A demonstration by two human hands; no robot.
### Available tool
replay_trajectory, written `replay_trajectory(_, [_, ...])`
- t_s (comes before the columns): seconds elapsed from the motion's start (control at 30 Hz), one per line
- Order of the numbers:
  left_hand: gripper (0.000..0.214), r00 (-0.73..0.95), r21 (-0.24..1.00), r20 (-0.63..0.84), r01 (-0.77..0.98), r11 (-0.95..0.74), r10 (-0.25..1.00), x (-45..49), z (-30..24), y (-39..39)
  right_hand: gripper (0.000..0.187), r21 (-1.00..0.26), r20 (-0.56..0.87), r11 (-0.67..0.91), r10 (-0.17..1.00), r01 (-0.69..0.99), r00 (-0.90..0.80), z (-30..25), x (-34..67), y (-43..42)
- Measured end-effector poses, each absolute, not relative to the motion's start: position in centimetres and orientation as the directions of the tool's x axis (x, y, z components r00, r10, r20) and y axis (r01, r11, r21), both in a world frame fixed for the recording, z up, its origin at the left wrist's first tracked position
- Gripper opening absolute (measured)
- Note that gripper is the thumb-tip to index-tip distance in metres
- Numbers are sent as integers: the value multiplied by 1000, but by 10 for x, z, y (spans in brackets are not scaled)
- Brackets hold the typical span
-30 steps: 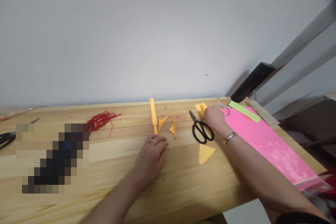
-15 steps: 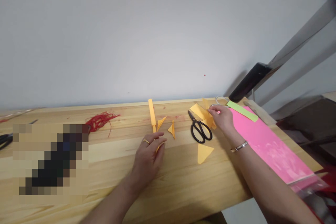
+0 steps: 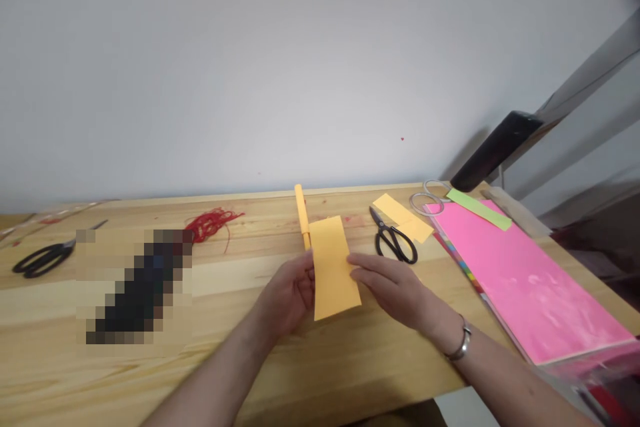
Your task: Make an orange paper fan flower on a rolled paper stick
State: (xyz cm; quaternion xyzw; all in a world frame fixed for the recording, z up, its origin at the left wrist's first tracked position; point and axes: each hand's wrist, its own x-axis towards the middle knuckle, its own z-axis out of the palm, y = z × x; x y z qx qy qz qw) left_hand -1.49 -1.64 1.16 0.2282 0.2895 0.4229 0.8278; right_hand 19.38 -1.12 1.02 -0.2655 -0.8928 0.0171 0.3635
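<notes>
A rectangular yellow-orange sheet of paper (image 3: 335, 273) is held up over the table between my two hands. My left hand (image 3: 287, 290) grips its left edge, with the fingers curled partly behind it. Along the right edge, my right hand (image 3: 393, 283) has its fingers against the paper; its thumb is hidden. Just beyond the sheet lies a rolled orange paper tube (image 3: 301, 208), its near end partly covered. Black-handled scissors (image 3: 395, 240) lie beyond my right hand, beside flat yellow paper strips (image 3: 400, 212).
At right lie a pink paper pack (image 3: 520, 273), a light green strip (image 3: 477, 209) and a pale wire loop (image 3: 425, 201). A black cylinder (image 3: 493, 150) leans near the wall. At left are red string (image 3: 213, 223), other scissors (image 3: 47, 258) and a blurred dark object (image 3: 137, 293).
My right hand has come left from the yellow paper pile and met my left hand at a raised yellow sheet. The loose triangular piece near the scissors no longer shows. The view has shifted slightly.
</notes>
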Motion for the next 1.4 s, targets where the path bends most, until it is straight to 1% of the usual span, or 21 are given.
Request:
replay_trajectory(0.03, [27,444,645,-286,-566,513,849,-14,10,-17,26,-223,635,864,479,451,-606,8,192,-14])
replay_trajectory(0.07, [25,422,664,-299,-552,504,856,-14,8,-17,25,-222,635,871,471,439,-612,6,191,-15])
replay_trajectory(0.17, [25,378,723,-315,-499,478,871,-12,3,-18,26,-231,638,878,461,419,-617,2,190,-15])
replay_trajectory(0.27, [25,370,755,-290,-479,449,883,-10,2,-18,26,-268,622,863,494,428,-607,2,187,-14])
replay_trajectory(0.33, [26,368,758,-274,-486,435,888,-10,3,-18,22,-320,605,850,523,418,-600,4,183,-13])
replay_trajectory(0.37, [26,364,758,-273,-489,431,891,-9,4,-18,18,-370,595,833,552,411,-584,6,180,-13])
replay_trajectory(0.43, [26,328,773,-279,-482,414,903,-9,6,-18,14,-518,557,757,653,400,-513,9,173,-9])
replay_trajectory(0.53, [25,309,797,-304,-435,418,901,-10,7,-17,4,-772,416,521,847,363,-331,14,163,0])
replay_trajectory(0.6, [24,308,802,-310,-424,422,899,-11,6,-17,7,-902,279,349,920,254,-276,16,157,8])
replay_trajectory(0.67, [24,317,802,-321,-409,435,892,-11,4,-18,10,-968,176,214,951,133,-253,18,151,14])
replay_trajectory(0.73, [25,328,802,-335,-392,450,883,-10,3,-18,10,-989,110,129,969,76,-222,16,147,18])
replay_trajectory(0.8, [26,339,798,-351,-378,468,873,-9,1,-18,10,-995,63,76,983,69,-171,12,145,19])
replay_trajectory(0.9, [24,350,789,-357,-384,480,866,-8,1,-18,13,-997,42,49,994,66,-103,3,145,17])
replay_trajectory(1.0, [27,331,773,-306,-461,436,893,-8,2,-17,14,-998,30,36,995,60,-100,-5,147,16])
replay_trajectory(1.07, [31,265,789,-269,-491,370,926,-8,4,-17,15,-999,13,18,993,42,-113,-7,149,15])
replay_trajectory(1.13, [31,181,857,-249,-416,304,951,-9,6,-18,16,-999,6,10,991,30,-137,-8,150,15])
replay_trajectory(1.23, [28,99,942,-233,-227,250,968,-9,8,-18,15,-997,12,23,985,67,-170,-8,150,13])
replay_trajectory(1.3, [28,70,952,-244,-173,253,967,-8,8,-18,14,-995,14,31,986,100,-169,-9,150,13])
replay_trajectory(1.4, [27,47,948,-275,-155,279,960,-6,9,-18,14,-991,11,29,991,133,-137,-9,150,12])
